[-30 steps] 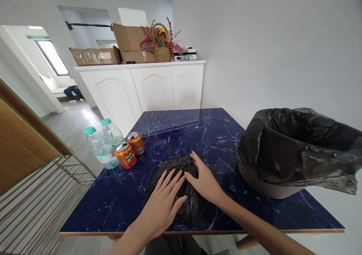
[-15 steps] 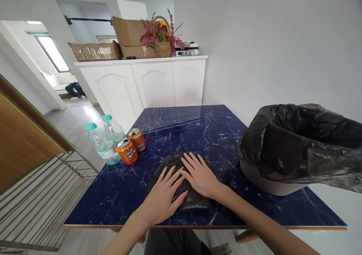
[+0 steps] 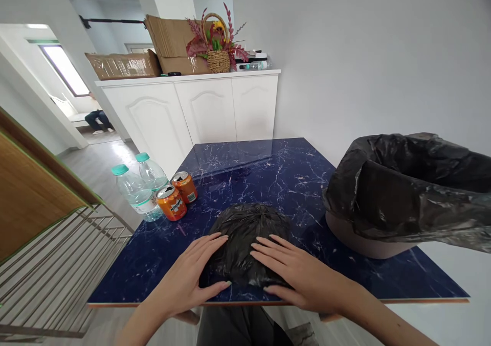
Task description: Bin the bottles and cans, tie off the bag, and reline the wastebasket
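A rounded black plastic bag (image 3: 249,238), its top gathered into creases, rests near the front edge of the dark blue marbled table (image 3: 245,177). My left hand (image 3: 192,269) lies along the bag's left side, fingers stretched out and thumb apart. On the right side, my right hand (image 3: 291,269) touches the bag with its fingers spread across the front. Both hands are open. What is inside the bag is hidden.
To the right stands a bin (image 3: 368,238) lined with a loose black bag. Two orange cans (image 3: 171,203) and two clear bottles (image 3: 140,195) stand at the left. Beyond are a white cabinet (image 3: 207,111) and a flower basket (image 3: 218,61). A metal rack (image 3: 76,279) is at the left.
My hands have moved apart from the top of the bag to its two sides, nearer the table's front edge. The bag looks rounder and its gathered top now shows.
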Demonstrator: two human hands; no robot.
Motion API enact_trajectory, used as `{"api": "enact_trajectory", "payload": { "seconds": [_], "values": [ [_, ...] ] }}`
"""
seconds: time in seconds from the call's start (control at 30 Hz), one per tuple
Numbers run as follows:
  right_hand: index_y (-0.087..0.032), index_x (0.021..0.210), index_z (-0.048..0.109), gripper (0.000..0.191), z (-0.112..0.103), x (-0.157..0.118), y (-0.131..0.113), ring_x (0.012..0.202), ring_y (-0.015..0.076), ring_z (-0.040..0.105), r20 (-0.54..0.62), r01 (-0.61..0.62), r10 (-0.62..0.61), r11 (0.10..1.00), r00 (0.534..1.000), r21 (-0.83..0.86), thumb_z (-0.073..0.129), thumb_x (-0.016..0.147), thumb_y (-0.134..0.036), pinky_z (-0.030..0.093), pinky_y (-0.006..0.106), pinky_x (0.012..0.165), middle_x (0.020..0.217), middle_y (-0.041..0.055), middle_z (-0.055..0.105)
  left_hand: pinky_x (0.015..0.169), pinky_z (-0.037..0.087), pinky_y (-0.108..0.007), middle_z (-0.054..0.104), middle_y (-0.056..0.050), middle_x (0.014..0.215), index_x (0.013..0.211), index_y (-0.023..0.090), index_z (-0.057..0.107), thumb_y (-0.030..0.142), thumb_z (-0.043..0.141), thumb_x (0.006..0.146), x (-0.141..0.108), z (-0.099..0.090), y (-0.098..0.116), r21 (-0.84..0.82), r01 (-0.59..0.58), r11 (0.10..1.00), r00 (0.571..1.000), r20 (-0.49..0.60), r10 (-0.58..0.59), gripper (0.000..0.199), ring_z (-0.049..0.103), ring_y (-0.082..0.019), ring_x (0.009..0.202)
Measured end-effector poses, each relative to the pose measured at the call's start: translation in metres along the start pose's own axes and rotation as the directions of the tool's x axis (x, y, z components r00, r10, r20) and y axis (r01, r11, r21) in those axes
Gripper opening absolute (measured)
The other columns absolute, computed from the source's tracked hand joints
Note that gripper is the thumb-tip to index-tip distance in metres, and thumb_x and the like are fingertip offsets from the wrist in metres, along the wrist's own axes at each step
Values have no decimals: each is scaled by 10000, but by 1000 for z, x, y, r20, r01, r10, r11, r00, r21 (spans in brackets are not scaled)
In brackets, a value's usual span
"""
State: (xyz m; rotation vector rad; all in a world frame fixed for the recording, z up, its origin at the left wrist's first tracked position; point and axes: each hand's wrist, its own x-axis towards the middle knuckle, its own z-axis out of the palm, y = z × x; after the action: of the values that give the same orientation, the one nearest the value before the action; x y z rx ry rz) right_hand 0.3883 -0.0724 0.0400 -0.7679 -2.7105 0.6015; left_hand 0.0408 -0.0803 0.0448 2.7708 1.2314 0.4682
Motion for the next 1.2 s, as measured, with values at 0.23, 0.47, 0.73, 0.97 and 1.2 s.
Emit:
{"api": "enact_trajectory", "payload": {
  "seconds": [0.23,0.47,0.73,0.97,1.2],
  "values": [
    [-315,1575,585,457,3,-18,5,1456,291,609,-91,-259,286,939,954,227,385,1167,-364,549,461,1178,1529,36,678,1088,563,-460,749,-108,1375,1381,268,662,443,748,988,14,-6,1,-63,-10,998,999,-53,7,438,694,-302,1277],
    [-271,1279,728,473,-13,-18,15,1091,304,776,-304,-420,542,823,783,383,367,1152,-549,632,476,972,1210,70,806,654,489,-274,684,-4,773,938,236,640,433,505,1111,33,-10,29,-279,220,935,955,-132,-264,295,651,-175,680],
    [-228,1664,428,529,10,38,-10,1647,310,329,-587,-300,138,935,798,-188,413,1157,-379,316,602,1348,1733,93,440,627,467,-294,732,-5,796,1029,238,589,424,445,1121,93,8,19,-180,529,829,829,-98,-550,253,717,-229,695],
    [-215,1711,386,654,25,70,19,1657,439,238,-252,-341,275,898,928,-279,309,1162,-560,272,740,1300,1783,148,311,1137,491,-598,643,-237,1503,1426,133,596,133,474,1061,107,13,16,289,314,904,927,-298,-227,384,594,-412,1425],
    [-167,1688,414,572,42,69,34,1662,423,234,-254,-303,234,910,938,-283,367,1161,-386,251,698,1324,1784,166,308,1319,384,-498,449,-157,1725,1651,141,375,275,444,1137,94,31,23,264,-143,954,976,-122,180,536,438,-281,1597]
  ]
}}
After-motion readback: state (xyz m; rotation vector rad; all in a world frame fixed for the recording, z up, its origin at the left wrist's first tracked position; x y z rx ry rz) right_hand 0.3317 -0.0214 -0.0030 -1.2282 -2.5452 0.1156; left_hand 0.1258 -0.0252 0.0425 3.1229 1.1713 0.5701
